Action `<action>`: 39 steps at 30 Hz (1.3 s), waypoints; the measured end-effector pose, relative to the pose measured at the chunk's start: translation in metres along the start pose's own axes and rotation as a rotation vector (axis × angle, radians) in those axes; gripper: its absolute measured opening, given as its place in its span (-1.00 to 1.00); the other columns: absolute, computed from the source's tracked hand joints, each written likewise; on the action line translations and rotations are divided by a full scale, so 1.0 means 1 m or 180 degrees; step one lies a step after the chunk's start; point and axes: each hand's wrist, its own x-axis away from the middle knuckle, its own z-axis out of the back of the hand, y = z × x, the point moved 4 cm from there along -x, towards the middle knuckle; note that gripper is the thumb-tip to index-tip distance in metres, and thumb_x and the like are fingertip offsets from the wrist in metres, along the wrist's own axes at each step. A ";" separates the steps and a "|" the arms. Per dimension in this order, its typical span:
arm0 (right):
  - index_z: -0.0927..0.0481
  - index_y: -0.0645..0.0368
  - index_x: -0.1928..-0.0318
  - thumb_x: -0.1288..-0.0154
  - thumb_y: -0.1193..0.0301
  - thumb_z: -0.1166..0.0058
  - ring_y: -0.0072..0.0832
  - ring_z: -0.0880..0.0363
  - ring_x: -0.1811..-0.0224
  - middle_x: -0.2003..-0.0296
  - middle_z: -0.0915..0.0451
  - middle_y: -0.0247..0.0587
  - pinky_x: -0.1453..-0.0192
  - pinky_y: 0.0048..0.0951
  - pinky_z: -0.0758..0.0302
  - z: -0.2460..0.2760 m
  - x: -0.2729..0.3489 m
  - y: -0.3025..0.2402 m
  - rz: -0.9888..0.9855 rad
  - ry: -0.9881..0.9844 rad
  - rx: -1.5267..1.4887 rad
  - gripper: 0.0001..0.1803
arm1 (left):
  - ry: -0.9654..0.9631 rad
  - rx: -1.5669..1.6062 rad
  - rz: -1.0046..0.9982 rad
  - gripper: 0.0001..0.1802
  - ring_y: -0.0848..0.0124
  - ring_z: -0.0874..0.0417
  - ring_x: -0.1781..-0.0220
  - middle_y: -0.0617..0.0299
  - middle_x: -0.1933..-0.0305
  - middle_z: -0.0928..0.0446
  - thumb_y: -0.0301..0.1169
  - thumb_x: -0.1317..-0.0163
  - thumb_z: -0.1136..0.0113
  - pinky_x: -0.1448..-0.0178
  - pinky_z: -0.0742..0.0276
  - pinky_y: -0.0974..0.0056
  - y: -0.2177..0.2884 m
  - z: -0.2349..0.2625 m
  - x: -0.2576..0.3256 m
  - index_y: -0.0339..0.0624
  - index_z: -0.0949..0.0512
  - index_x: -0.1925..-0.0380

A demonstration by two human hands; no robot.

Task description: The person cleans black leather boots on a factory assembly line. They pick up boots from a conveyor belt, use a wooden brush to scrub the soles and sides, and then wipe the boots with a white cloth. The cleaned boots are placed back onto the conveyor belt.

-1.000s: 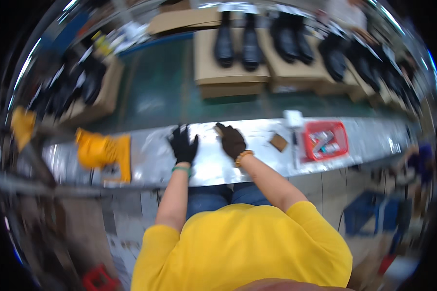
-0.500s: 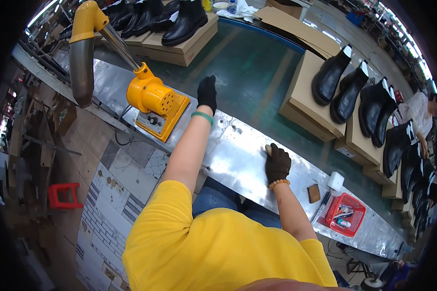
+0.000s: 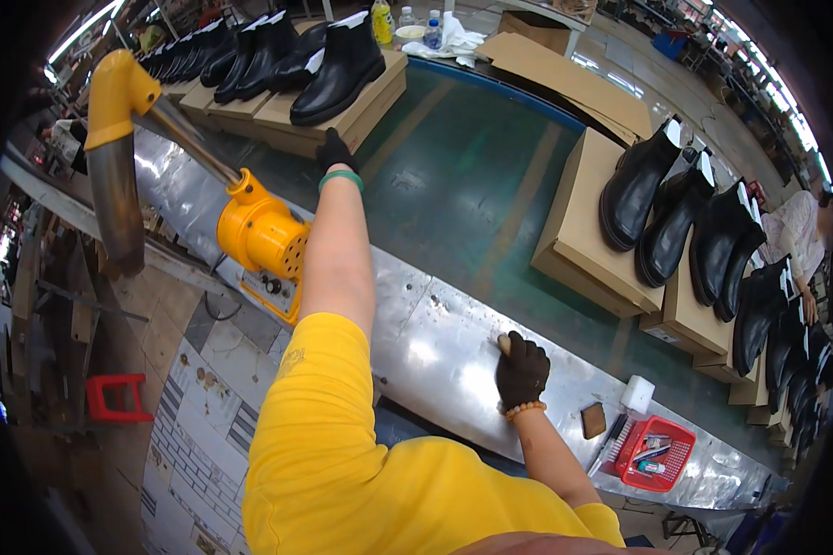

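"Standing on a cardboard box [image 3: 372, 100] beyond the far edge of the metal surface [image 3: 435, 356], where was that black boot [image 3: 338, 76] in relation to the left hand [image 3: 335, 153]?"

"Toward the surface's left end, over the green belt [image 3: 435, 185] that ran along the far edge. The black-gloved hand was at the box's near side, below the boot; whether it touched the cardboard was hard to judge."

"And the left grip?"

"It could not be told. The palm was out of sight, so released or grasping the box were both possible."

"What about the right hand [image 3: 523, 370]?"

"It was over the middle of the surface, close to the far edge, brown-gloved, fingers curled. A pale bit [image 3: 504, 345] showed by the thumb, but whether it was a bare fingertip or a small held piece was unclear, so that grip could not be told either."

"How was such a reach best done?"

"Probably with steady, low contact on the box, since the boot's toe stood near its edge and a tug could have rocked it. Touching cardboard rather than the shiny upper seemed wiser. The left forearm [image 3: 341, 250] passed close by the yellow machine [image 3: 254, 231], so a raised elbow would likely have helped."
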 end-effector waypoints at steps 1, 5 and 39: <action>-0.50 -0.04 0.16 -0.04 0.38 -0.14 -0.24 -0.49 0.47 0.49 -0.50 -0.27 0.44 -0.19 -0.38 0.000 0.000 0.000 -0.0008 0.0007 0.0007 -0.72 | 0.0074 0.0028 -0.0074 -0.48 0.18 -0.60 0.05 -0.10 0.13 -0.56 -0.11 -0.11 -0.17 0.01 -0.49 0.13 -0.006 0.002 -0.008 -0.29 -0.45 0.06; -0.51 -0.05 0.17 -0.04 0.35 -0.15 -0.26 -0.49 0.46 0.48 -0.50 -0.28 0.42 -0.21 -0.38 0.003 -0.002 0.007 -0.0172 -0.0048 0.0145 -0.72 | -0.0513 -0.1796 -0.1116 -0.44 0.16 -0.62 0.09 0.05 0.18 -0.60 -0.10 -0.04 -0.29 0.01 -0.50 0.10 0.045 0.000 0.008 -0.11 -0.40 0.00; -0.52 -0.04 0.23 -0.07 0.35 -0.16 -0.31 -0.46 0.50 0.53 -0.47 -0.33 0.47 -0.24 -0.33 -0.001 -0.007 -0.006 0.0094 0.0154 -0.0028 -0.79 | -0.0255 0.1149 -0.0252 -0.47 0.31 -0.50 0.48 0.11 0.48 -0.47 -0.14 0.00 -0.36 0.42 -0.44 0.19 0.004 -0.089 0.068 -0.25 -0.53 0.10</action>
